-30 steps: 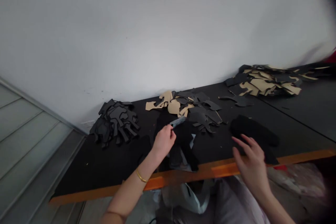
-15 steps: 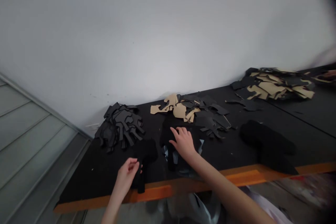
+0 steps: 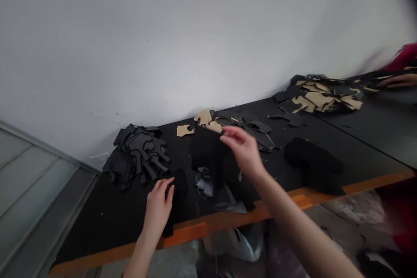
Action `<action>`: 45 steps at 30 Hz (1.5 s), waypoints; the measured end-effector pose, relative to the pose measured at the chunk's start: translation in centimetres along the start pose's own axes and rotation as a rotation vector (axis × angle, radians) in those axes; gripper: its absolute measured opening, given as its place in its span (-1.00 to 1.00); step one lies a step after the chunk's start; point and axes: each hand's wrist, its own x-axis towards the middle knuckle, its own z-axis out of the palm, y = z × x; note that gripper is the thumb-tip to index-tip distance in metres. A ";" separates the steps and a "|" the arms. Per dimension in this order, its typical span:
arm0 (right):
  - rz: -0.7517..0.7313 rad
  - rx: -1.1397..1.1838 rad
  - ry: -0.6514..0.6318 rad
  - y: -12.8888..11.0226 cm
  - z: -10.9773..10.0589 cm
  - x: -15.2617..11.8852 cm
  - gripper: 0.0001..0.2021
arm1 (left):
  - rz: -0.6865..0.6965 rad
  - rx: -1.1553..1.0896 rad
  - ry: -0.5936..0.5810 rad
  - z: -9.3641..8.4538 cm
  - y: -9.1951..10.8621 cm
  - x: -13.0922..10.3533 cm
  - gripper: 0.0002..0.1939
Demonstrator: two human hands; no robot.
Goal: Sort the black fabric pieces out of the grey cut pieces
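Your right hand (image 3: 241, 150) pinches the upper edge of a black piece (image 3: 206, 147) at the table's middle. Your left hand (image 3: 159, 202) is at another dark piece (image 3: 180, 186); you cannot tell whether it grips.

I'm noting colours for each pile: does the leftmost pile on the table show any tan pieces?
No, the leftmost pile shows only dark grey pieces, while tan pieces lie farther right.

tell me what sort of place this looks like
Probably a workshop or factory work area: a long black table stands along a pale wall, heaps of cut dark grey pieces and mixed tan and dark pieces lie on it, and a co-worker's hand shows at the far right.
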 end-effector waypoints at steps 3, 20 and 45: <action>0.258 0.397 0.073 -0.1 -4.5 1.6 -0.58 | 0.026 -0.062 -0.035 0.7 1.3 0.9 -0.71; 0.200 -0.214 -0.095 8.5 -3.2 -7.4 -0.53 | 0.022 -0.348 -0.059 9.0 8.9 1.7 -0.56; 0.395 -0.328 0.640 8.4 -27.4 -4.0 -0.39 | 0.234 0.318 -0.070 7.2 11.2 6.3 -0.41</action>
